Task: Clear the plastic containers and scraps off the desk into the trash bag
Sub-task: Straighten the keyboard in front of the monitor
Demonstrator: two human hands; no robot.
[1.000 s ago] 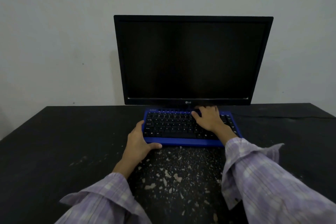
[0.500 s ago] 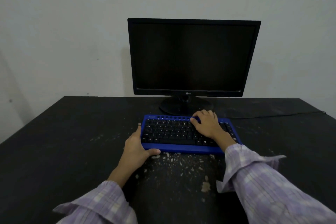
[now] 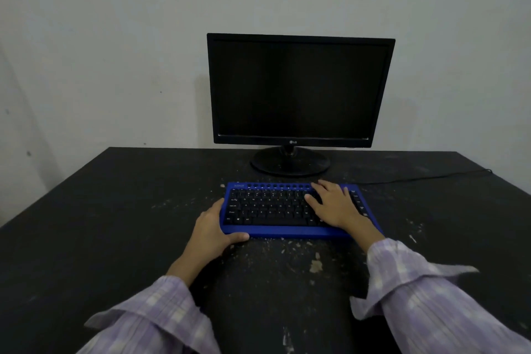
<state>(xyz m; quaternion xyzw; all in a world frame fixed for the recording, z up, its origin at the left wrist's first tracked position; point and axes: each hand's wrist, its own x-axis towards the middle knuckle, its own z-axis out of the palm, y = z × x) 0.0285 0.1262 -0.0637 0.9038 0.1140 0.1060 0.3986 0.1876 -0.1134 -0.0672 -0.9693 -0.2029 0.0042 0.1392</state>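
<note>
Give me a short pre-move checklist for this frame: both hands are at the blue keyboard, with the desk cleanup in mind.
1. Left hand has a grip on the keyboard at its left end, thumb along the front edge: ok.
2. Right hand rests flat on the keys: ok.
3. Scraps off the desk: not ok.
4. Trash bag in view: not ok.
5. Plastic containers in view: not ok.
6. Monitor upright, apart from the keyboard: ok.

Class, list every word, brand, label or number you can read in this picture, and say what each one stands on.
"LG": on the lower bezel of the monitor.
Small label at the top left corner of the blue keyboard: too blurred to read.
Key legends on the keyboard: too small to read reliably.
Nothing readable on the desk or the wall.
</note>
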